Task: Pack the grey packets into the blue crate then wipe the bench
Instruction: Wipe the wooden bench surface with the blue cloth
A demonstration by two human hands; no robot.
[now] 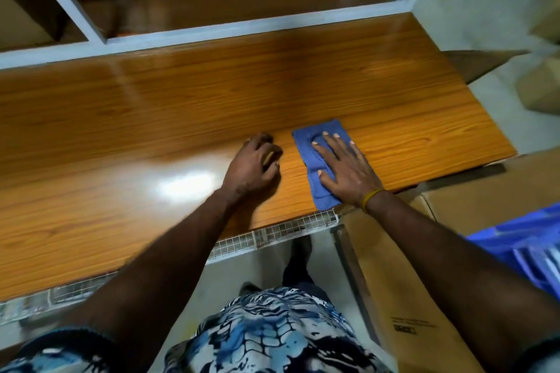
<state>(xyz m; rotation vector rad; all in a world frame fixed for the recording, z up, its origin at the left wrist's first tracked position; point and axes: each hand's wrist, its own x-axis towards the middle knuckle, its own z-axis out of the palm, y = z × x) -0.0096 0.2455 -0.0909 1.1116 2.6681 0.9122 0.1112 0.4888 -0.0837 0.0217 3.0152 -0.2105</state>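
The wooden desk (181,106) runs wide from left to right, with a grey metal frame (212,35) along its far edge and a wire-mesh strip (272,233) along its near edge. Its right end stops just beyond the cloth, where bare floor shows. To the left of the hands the glossy top lies open all the way to the picture's edge, and the stretch behind them up to the frame is open too.

A blue cloth (318,154) lies folded on the desk near the right end, close to the near edge. The right hand (345,166) presses flat on it, fingers straight and spread, a yellow band (371,198) on the wrist. The left hand (257,163) rests on the bare wood just beside the cloth, apart from it, fingers curled loosely under and holding nothing that can be seen.

Below the desk's right corner stand cardboard boxes (469,191), and the blue crate (521,251) shows at the right edge, partly behind the right forearm. What it holds cannot be made out.
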